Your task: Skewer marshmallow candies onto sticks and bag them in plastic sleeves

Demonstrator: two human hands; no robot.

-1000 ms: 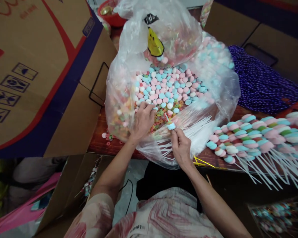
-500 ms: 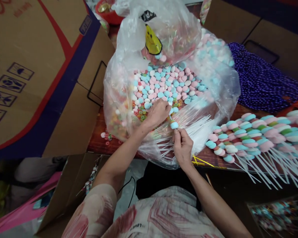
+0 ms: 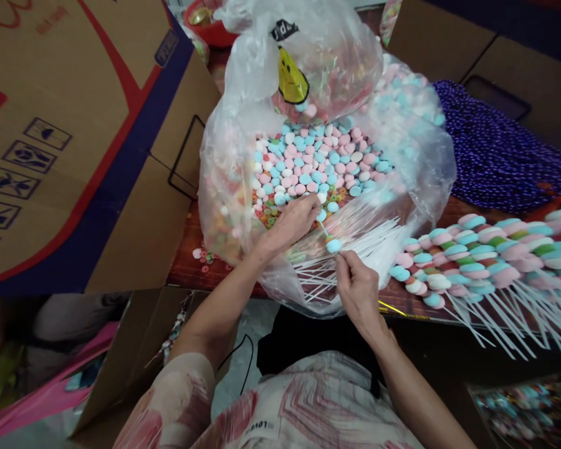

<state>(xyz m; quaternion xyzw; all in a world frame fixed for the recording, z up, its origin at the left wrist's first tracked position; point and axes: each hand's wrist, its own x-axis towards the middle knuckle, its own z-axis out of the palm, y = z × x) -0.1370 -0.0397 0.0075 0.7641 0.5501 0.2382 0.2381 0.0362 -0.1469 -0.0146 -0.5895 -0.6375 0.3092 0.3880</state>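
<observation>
My right hand (image 3: 358, 284) pinches the lower end of a thin white stick (image 3: 326, 231). Threaded on the stick, just above those fingers, is a blue-and-white candy (image 3: 333, 246) with a yellow-green piece against it. My left hand (image 3: 299, 218) is closed at the stick's upper end, its fingertips on a pale blue candy (image 3: 321, 215). Both hands are over an open clear plastic bag (image 3: 215, 168) of loose pink, blue and white candies (image 3: 308, 165), with small coloured rings (image 3: 266, 216) at the near side. A bundle of white sticks (image 3: 369, 243) lies by my right hand.
Filled candy skewers (image 3: 477, 249) lie at the right table edge, sticks overhanging. Behind them is a purple beaded heap (image 3: 500, 146). A large cardboard box (image 3: 121, 237) stands left. A knotted bag with a yellow print (image 3: 336, 68) sits at the back; spilled rings (image 3: 208, 259) lie left.
My right hand has moved slightly right and down with the stick, away from my left hand. A pale blue candy now shows at my left fingertips.
</observation>
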